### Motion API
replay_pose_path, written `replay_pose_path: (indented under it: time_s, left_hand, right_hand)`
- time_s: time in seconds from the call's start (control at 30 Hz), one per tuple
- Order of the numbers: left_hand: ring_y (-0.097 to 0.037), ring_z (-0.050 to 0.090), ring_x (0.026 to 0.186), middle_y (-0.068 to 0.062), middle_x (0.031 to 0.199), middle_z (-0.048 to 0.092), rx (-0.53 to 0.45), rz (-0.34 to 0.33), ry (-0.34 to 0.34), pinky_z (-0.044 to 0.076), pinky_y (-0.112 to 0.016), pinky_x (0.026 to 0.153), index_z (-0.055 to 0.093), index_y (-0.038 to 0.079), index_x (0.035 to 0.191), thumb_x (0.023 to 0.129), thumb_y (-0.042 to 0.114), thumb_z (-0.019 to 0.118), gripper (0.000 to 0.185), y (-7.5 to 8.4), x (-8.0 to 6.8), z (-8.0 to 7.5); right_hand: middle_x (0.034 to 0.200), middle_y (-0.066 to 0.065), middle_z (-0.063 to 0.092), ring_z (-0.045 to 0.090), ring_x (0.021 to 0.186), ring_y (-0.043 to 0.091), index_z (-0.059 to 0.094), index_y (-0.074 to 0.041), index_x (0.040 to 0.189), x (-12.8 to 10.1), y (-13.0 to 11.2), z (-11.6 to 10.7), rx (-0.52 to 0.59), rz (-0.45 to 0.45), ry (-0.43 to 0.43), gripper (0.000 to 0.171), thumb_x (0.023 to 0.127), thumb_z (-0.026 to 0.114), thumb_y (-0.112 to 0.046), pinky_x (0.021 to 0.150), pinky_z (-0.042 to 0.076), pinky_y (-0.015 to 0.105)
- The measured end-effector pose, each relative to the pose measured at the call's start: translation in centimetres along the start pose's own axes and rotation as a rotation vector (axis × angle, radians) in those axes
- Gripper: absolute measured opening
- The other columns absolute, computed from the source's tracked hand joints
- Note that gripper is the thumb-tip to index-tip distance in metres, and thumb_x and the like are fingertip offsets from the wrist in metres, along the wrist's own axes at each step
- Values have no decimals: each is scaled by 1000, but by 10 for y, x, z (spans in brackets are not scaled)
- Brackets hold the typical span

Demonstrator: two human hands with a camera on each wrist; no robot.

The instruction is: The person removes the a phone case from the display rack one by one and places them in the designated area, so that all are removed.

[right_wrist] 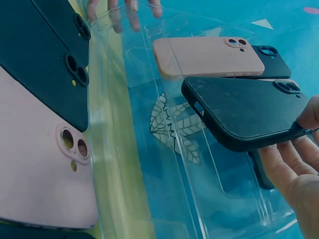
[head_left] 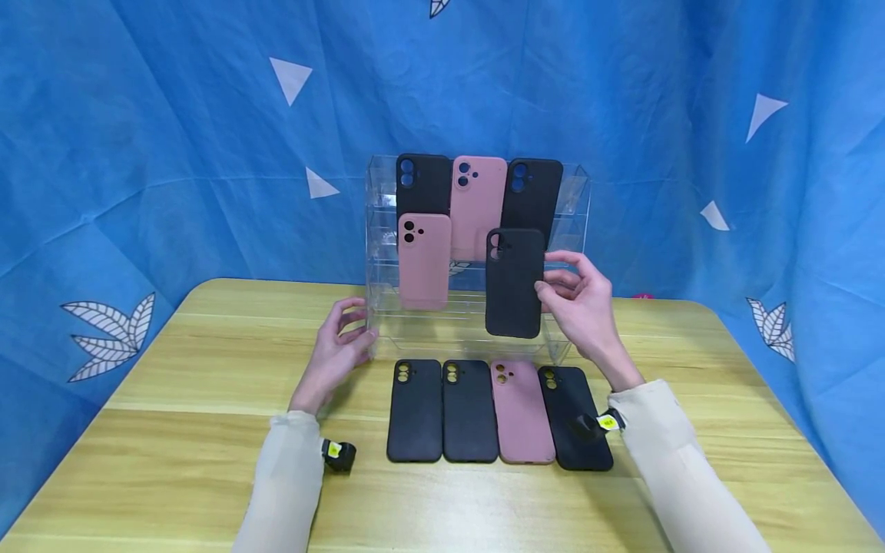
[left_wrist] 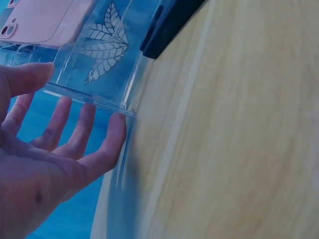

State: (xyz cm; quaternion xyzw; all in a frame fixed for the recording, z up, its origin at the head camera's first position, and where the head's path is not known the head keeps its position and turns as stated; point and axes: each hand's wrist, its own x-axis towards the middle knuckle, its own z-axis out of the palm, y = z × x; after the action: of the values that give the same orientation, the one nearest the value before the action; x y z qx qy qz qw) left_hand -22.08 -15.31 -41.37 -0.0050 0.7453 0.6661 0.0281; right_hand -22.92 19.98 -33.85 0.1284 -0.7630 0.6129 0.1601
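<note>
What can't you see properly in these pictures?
- Head view: the lower part of the rightmost black phone case on the table is covered by the right sleeve and wrist camera.
- Left wrist view: the left hand is cut off by the frame edge.
- Right wrist view: the right hand is cut off by the edge too.

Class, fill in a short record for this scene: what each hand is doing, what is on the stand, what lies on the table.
Right hand: grips a black phone case by its edge, in front of the stand
Left hand: open, fingers touching the clear acrylic stand
On stand: two black cases, two pink cases
On wooden table: a row of three black cases and one pink
</note>
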Motion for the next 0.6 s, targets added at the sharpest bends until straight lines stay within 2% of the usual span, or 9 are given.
replay_pose_path:
  time_s: [0.6]
  left_hand:
    - [-35,51,139,-11,152,46,-2,-7,5,59,-47,92,41,24,147,100,9,61,53,1,-1,1]
  right_hand:
    - [91,-13,74,75,77,2,55,-6,137,-22,4,-24,6,51,13,47,93,65,7,63,61,21]
